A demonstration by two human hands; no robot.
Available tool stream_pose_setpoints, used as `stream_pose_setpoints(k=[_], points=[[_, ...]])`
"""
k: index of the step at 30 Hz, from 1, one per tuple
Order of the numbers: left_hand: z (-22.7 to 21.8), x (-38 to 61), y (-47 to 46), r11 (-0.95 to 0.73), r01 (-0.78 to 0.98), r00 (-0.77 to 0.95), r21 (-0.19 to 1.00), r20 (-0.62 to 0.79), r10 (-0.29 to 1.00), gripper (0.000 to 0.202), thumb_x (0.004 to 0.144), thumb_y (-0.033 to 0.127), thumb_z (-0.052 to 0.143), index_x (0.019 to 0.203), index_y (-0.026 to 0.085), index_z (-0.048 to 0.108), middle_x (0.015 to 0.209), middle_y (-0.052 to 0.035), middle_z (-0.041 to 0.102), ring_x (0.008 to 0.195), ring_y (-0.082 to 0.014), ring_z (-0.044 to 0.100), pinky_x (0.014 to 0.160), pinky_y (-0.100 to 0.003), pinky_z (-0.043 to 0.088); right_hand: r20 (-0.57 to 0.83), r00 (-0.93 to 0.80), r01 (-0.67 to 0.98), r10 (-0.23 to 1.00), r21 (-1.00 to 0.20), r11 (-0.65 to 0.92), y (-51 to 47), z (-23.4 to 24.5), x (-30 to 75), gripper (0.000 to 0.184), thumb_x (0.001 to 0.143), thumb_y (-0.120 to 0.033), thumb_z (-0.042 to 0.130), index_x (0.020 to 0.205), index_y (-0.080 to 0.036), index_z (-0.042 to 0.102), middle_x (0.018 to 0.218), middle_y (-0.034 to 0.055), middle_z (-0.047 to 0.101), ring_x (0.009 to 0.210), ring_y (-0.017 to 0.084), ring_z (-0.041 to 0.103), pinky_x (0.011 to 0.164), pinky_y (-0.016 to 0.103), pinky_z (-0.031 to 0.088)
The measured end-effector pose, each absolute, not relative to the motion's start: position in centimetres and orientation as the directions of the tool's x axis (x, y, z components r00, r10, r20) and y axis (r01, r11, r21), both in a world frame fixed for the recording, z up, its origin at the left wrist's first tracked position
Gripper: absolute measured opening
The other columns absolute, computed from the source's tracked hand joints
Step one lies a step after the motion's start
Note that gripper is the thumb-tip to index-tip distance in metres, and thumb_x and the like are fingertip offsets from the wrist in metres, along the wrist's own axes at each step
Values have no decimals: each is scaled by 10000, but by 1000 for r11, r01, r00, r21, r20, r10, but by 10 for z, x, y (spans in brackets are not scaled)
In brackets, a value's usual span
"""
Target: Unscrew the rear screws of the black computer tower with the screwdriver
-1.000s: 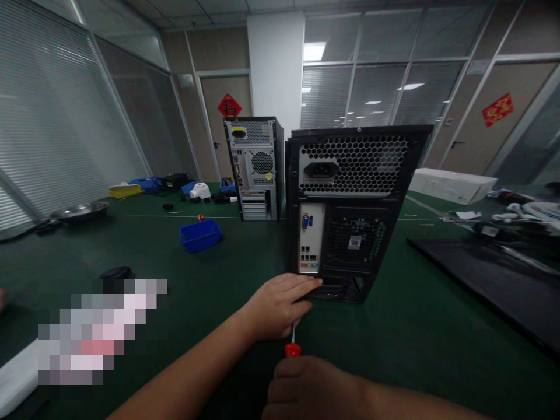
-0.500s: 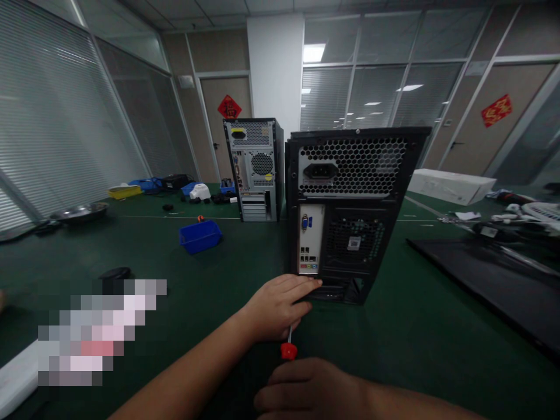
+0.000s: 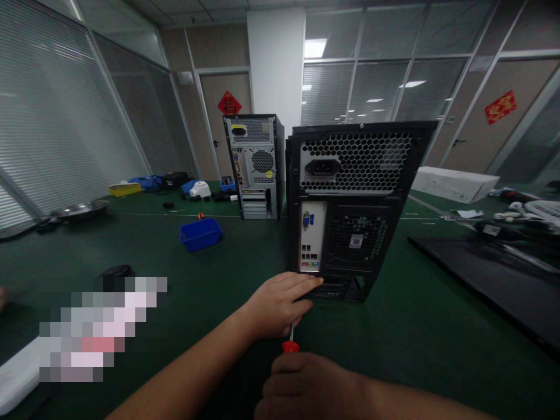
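A black computer tower (image 3: 354,280) stands with its back panel facing me. At its lower left back edge lies my left hand (image 3: 280,303), fingers stretched out and spread against the case. Below the left hand, my right hand (image 3: 306,385) is closed round the red handle of a screwdriver (image 3: 291,347). The screwdriver's metal shaft points away from me and passes under the left hand's fingers. Its tip is hidden there, so I cannot tell what it touches.
Another computer tower (image 3: 254,169) stands behind to the left, beside a blue bin (image 3: 201,234). A black side panel (image 3: 476,286) lies on the right, and a white box (image 3: 455,183) is behind it. A black mouse-like object (image 3: 117,274) is at left on the green table (image 3: 210,280).
The right hand and the screwdriver have shifted slightly, with less of the red handle showing. The left hand keeps its place on the tower. The view has tilted a little.
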State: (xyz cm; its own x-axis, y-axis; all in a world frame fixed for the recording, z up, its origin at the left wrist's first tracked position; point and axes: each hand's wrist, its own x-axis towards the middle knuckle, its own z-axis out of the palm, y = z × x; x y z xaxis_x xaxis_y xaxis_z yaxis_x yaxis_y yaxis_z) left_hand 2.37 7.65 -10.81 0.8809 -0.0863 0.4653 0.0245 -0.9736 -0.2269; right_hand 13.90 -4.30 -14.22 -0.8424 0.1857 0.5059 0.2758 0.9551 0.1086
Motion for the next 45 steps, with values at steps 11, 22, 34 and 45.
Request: stream_pose_setpoints(k=[11,22,34,45], points=[[-106,24,76,-968,21,855,-249,506,-111,169,897,180,593,1014,170,714,1503,-102,553,1323,-253,558,1103,-406,484,688,-717,253,110,110,961,-47,-126,142,289,1129,-266,342,1217,-120,575,1047,8,677,1017,90,593,964,225,470],[-108,24,76,-971,17,867,-240,487,-106,225,837,186,599,1032,159,708,1515,-120,535,1330,-273,544,1107,-423,475,769,-634,277,84,124,953,-47,-130,138,330,1130,-202,256,1027,-134,562,826,-18,610,811,88,561,732,227,444],[-108,24,77,-970,20,867,-243,487,-104,223,823,169,607,1020,166,710,1519,-107,537,1320,-264,556,1098,-414,483,462,-833,393,306,103,914,-43,-161,133,209,1045,-345,563,924,-181,517,722,-53,546,639,116,459,656,273,372],[-108,25,76,-967,24,851,-255,513,-114,172,887,159,581,1000,172,710,1505,-95,550,1308,-251,565,1092,-408,487,797,-586,413,146,139,900,-45,-130,126,259,1125,-262,359,1087,-138,583,833,-24,631,799,84,564,790,226,440]])
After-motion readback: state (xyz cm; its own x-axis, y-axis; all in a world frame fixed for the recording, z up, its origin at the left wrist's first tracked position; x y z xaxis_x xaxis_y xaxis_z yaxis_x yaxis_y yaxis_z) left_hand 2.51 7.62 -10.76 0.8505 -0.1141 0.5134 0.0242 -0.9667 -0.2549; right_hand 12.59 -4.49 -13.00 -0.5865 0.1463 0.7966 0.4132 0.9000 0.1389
